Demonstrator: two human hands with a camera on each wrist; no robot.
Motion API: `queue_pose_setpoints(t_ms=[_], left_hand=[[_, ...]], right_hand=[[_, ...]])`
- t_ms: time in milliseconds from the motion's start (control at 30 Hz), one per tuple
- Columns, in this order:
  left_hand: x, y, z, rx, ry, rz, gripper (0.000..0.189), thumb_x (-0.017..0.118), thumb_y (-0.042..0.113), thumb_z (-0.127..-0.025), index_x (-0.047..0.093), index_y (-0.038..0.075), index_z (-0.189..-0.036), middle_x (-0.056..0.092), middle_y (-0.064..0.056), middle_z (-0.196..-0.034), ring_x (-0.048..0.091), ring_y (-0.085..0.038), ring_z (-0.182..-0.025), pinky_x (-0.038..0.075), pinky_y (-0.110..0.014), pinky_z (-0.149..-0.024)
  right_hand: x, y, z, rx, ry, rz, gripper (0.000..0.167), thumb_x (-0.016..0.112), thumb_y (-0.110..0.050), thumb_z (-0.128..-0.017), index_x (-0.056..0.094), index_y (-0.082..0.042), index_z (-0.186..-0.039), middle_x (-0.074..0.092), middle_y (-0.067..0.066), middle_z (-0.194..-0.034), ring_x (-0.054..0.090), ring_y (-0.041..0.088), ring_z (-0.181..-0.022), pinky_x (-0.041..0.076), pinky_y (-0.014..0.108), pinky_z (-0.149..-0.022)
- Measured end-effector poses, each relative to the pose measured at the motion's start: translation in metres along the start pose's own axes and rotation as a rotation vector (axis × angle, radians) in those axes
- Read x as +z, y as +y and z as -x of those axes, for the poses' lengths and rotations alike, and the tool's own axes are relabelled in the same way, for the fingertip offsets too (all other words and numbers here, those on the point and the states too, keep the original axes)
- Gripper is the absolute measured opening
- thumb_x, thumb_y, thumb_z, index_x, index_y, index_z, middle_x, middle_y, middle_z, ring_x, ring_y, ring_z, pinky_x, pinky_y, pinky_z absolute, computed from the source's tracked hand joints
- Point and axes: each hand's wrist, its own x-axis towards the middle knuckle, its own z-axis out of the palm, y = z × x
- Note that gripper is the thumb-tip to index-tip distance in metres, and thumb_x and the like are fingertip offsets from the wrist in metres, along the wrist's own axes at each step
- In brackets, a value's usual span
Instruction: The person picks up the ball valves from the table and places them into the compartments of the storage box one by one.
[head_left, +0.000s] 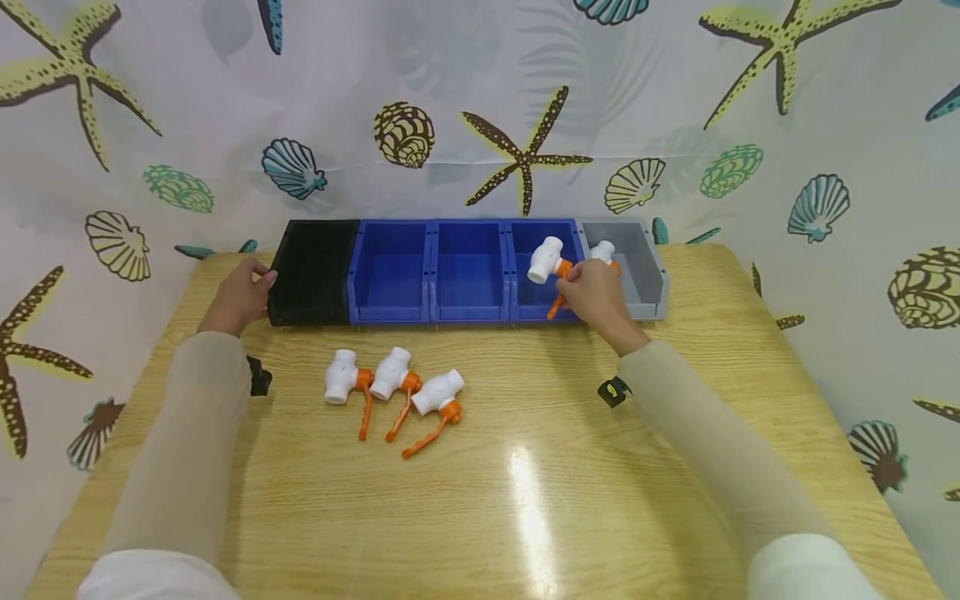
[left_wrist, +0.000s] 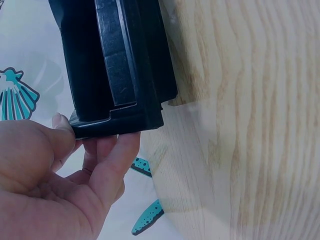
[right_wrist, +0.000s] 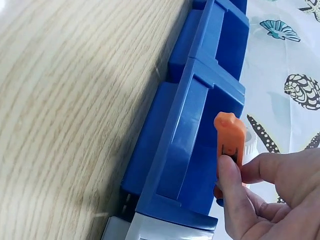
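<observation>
At the far left of the bin row, my left hand (head_left: 238,297) grips the edge of the black bin (head_left: 313,317), its thumb at the rim (left_wrist: 92,131) and its fingers against the outer side. My right hand (head_left: 596,292) pinches the orange handle (right_wrist: 230,135) of a white ball valve (head_left: 546,260) over the rightmost blue bin (head_left: 545,315). The valve's white body is mostly hidden behind the handle in the right wrist view. Another white valve (head_left: 602,249) lies in the grey bin (head_left: 647,310), partly covered by the right hand.
Three white valves with orange handles, a left one (head_left: 342,377), a middle one (head_left: 391,373) and a right one (head_left: 438,392), lie on the wooden table (head_left: 337,517). Two more blue bins (head_left: 392,314) stand between the black bin and the rightmost blue one. A patterned cloth (head_left: 465,75) hangs behind.
</observation>
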Motion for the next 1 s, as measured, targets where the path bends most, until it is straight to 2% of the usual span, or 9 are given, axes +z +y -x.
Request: queue_pose_setpoints(t_ms=[167,267,433,600,867,1000], left_hand=[[-0.001,-0.001,0.001,0.002,0.003,-0.010,0.047,0.027,0.037,-0.101,0.027,-0.001,-0.129,0.035,-0.031,-0.133,0.051,-0.045,-0.107,0.035,-0.059,-0.092],[0.000,-0.002,-0.001,-0.007,0.000,-0.007,0.048,0.027,0.038,-0.101,0.027,0.000,-0.130,0.034,-0.031,-0.135,0.050,-0.045,-0.109,0.035,-0.059,-0.092],[0.000,-0.002,-0.003,-0.017,-0.004,0.002,0.048,0.027,0.038,-0.101,0.027,0.000,-0.131,0.033,-0.030,-0.135,0.049,-0.044,-0.110,0.034,-0.059,-0.093],[-0.001,0.002,-0.001,-0.018,-0.008,0.007,0.047,0.026,0.037,-0.101,0.026,0.000,-0.131,0.034,-0.030,-0.135,0.050,-0.044,-0.109,0.034,-0.058,-0.092],[-0.002,0.003,0.002,-0.003,-0.005,0.018,0.046,0.027,0.035,-0.102,0.026,-0.001,-0.130,0.034,-0.031,-0.134,0.049,-0.044,-0.111,0.034,-0.058,-0.093],[-0.002,0.004,0.002,-0.008,-0.007,0.010,0.045,0.027,0.034,-0.102,0.027,-0.001,-0.130,0.034,-0.031,-0.134,0.049,-0.044,-0.111,0.035,-0.058,-0.093]], right_hand=[[0.005,-0.004,-0.010,-0.052,0.027,0.110,0.029,0.058,-0.011,-0.082,0.055,-0.005,-0.054,0.058,0.004,-0.052,0.058,0.018,-0.049,0.036,0.027,-0.044],[0.009,-0.006,-0.016,-0.048,0.017,0.120,0.034,0.059,-0.011,-0.082,0.050,-0.007,-0.049,0.056,0.003,-0.049,0.057,0.017,-0.046,0.034,0.026,-0.041],[0.013,-0.009,-0.023,-0.007,-0.012,0.108,0.035,0.059,-0.011,-0.082,0.049,-0.007,-0.049,0.058,0.003,-0.049,0.056,0.015,-0.043,0.032,0.023,-0.036],[0.018,-0.010,-0.031,0.003,-0.003,0.137,0.036,0.058,-0.011,-0.081,0.049,-0.009,-0.046,0.055,0.002,-0.045,0.047,0.015,-0.039,0.028,0.023,-0.036],[0.024,-0.011,-0.039,0.022,0.001,0.178,0.032,0.059,-0.014,-0.083,0.056,-0.006,-0.052,0.056,0.003,-0.047,0.053,0.020,-0.046,0.036,0.028,-0.043],[0.029,-0.008,-0.038,0.017,0.011,0.207,0.033,0.060,-0.013,-0.082,0.054,-0.008,-0.050,0.050,0.001,-0.046,0.051,0.022,-0.050,0.035,0.030,-0.045]])
